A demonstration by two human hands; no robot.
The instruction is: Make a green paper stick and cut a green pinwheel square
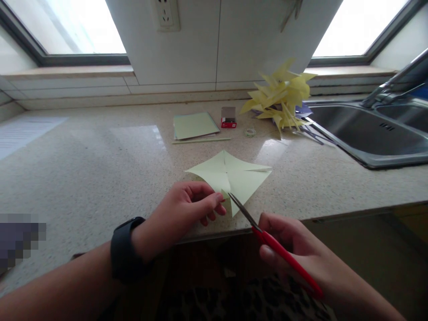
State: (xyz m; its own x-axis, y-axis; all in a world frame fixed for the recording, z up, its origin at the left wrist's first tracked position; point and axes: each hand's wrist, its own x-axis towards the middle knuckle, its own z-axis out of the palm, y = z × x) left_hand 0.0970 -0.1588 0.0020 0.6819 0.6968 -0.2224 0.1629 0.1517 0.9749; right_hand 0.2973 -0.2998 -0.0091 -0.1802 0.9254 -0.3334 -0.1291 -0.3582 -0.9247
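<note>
A pale yellow-green square of paper (239, 180) lies near the counter's front edge, with slits running from its corners toward a small dot in the middle. My left hand (197, 203) pinches the paper's near corner flap between thumb and fingers, and that flap is lifted a little. Red-handled scissors (281, 249) are gripped in my right hand (290, 243), their handle loops partly covered by the fingers. The blade tips meet the paper beside the near slit, close to my left fingertips. The blades look nearly closed.
Behind the paper are a stack of paper squares (194, 125), a thin stick (202, 141), a small red box (228, 122) and a tape roll (249, 132). Yellow paper pinwheels (284, 96) are heaped by the steel sink (361, 133). A printed sheet (26, 129) lies left.
</note>
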